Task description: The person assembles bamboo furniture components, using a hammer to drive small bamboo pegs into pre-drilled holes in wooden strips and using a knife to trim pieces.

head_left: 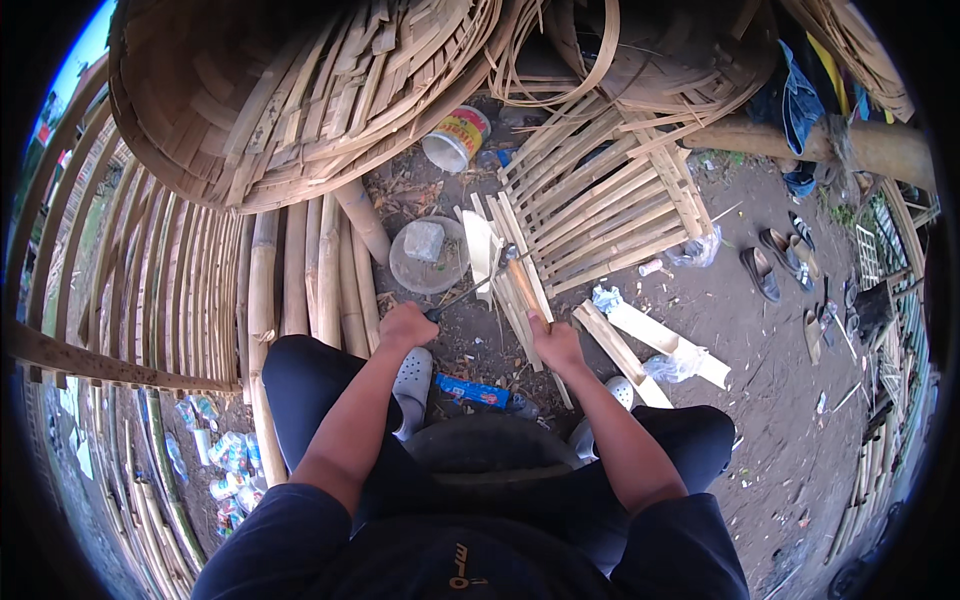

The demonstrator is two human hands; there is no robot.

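My left hand (405,328) is closed round the dark grip of a long thin tool (462,297), perhaps a blade, that slants away to the right. In my right hand (556,344) is a tool with an orange-brown wooden handle (522,284), pointing away from me. The far ends of both tools come close together; whether they touch I cannot tell. Pale split bamboo strips (512,312) lie beneath them. Just beyond stands a slatted bamboo panel (590,190). A grey stone block (424,241) sits on a round dish (408,275) to the left.
Large woven bamboo baskets (300,110) overhang the far side. Bamboo poles (328,270) and a slatted frame (160,290) flank my left. Split bamboo pieces (625,345) lie right of my feet, with shoes (762,272) farther right. A paint bucket (455,140) lies tipped beyond.
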